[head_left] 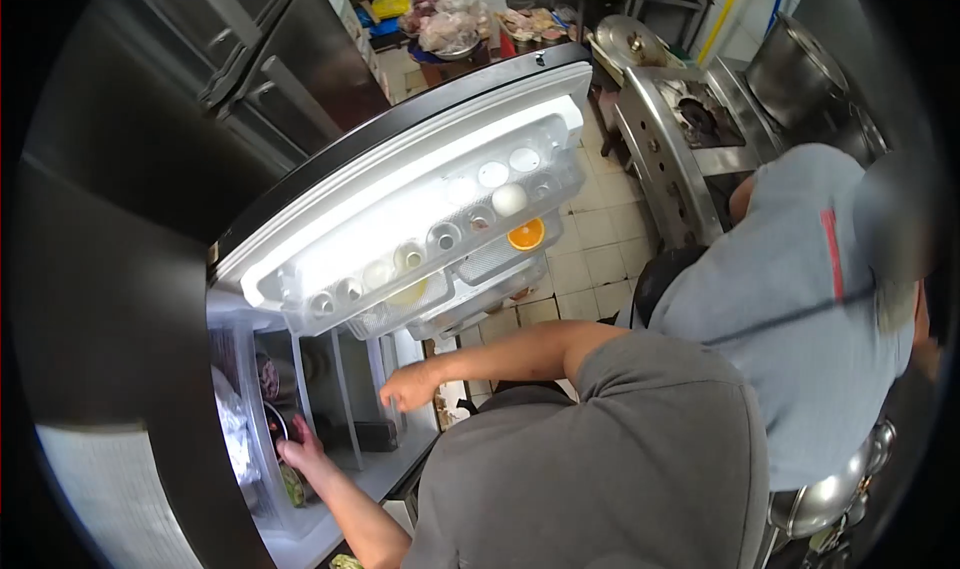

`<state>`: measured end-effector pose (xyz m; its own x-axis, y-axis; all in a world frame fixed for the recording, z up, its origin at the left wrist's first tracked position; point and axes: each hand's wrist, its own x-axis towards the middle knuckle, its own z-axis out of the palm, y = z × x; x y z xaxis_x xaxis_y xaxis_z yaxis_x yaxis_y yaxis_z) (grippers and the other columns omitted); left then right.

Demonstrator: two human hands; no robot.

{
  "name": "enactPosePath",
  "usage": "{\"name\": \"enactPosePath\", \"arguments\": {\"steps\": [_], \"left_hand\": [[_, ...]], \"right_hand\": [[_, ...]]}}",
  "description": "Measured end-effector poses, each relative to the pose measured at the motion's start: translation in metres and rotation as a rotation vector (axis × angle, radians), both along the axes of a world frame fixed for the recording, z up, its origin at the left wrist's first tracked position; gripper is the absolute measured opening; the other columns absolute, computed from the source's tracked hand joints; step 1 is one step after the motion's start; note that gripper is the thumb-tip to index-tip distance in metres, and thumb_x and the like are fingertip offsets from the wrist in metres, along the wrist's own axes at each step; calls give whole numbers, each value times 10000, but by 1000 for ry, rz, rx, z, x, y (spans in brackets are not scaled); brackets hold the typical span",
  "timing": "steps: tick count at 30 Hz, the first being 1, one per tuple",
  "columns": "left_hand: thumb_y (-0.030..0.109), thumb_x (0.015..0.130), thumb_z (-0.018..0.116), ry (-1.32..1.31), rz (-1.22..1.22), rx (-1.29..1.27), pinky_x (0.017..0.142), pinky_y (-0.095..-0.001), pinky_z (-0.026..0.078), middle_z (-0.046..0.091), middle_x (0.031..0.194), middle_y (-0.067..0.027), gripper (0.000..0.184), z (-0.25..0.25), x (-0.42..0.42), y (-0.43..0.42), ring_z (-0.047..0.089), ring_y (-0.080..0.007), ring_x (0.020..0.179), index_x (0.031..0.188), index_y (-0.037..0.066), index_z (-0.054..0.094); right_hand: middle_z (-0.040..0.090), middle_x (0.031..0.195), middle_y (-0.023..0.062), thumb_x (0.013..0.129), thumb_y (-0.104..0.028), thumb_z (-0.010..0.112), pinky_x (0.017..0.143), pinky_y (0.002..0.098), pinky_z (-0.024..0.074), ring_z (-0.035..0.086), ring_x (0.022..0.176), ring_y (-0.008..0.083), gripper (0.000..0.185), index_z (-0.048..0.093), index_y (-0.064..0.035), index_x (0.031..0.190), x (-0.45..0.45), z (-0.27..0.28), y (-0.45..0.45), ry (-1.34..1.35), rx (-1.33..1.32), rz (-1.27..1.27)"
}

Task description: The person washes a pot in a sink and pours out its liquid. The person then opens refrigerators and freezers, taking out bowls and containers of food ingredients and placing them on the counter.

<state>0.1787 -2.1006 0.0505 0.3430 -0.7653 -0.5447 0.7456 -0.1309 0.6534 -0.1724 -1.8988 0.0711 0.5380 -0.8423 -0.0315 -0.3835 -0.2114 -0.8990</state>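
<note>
Head view shows the left hand (301, 443), fingers grasping a round container (275, 422) by its rim inside the open refrigerator (392, 472). The right hand (408, 385) curls beside; whether it grips anything, I cannot tell.

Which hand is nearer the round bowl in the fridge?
The left hand: it is right at the rim of the round bowl. The right hand is apart from it, nearer the open fridge door.
</note>
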Motion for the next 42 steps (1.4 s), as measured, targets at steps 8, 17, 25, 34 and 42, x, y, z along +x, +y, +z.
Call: {"name": "enactPosePath", "arguments": {"steps": [8, 17, 25, 34, 42], "left_hand": [[579, 889, 663, -56, -254, 33, 1041, -568, 489, 376, 1398, -194, 990, 28, -42, 81, 521, -380, 1197, 1489, -50, 189], [310, 946, 691, -895, -887, 63, 699, -413, 547, 513, 1258, -146, 856, -47, -106, 189, 584, -257, 893, 1576, 250, 114], [236, 970, 652, -871, -1305, 192, 691, -400, 543, 557, 1235, -141, 826, -177, -68, 186, 602, -236, 883, 1588, 204, 104], [404, 1021, 549, -1017, -1048, -684, 1237, -352, 74, 63, 1655, -257, 897, -82, -388, 233, 111, -293, 1542, 1558, -101, 37], [621, 923, 543, -1419, -912, -723, 1184, -552, 296, 222, 1596, -310, 967, -83, -410, 228, 292, -451, 1457, 1580, 11, 181]], "right_hand": [[710, 990, 222, 765, -154, 617, 854, 448, 533, 687, 982, 358, 317, 713, -19, 1036, -117, -137, 74, 346, 313, -317], [704, 1124, 247, 821, -181, 606, 932, 453, 525, 674, 1075, 393, 366, 726, -14, 1124, -138, -279, 323, 434, 980, -961], [711, 1039, 212, 855, -188, 600, 881, 430, 533, 673, 1018, 383, 289, 705, -18, 1064, -39, -197, 466, 83, 735, -1845], [686, 1172, 212, 865, -256, 595, 958, 465, 508, 641, 1133, 368, 392, 663, -51, 1192, 48, -275, 465, 180, 1086, -995], [621, 1303, 251, 897, -433, 677, 1012, 454, 495, 600, 1227, 376, 824, 353, 16, 1508, 83, -320, 488, 210, 1351, -448]]}}
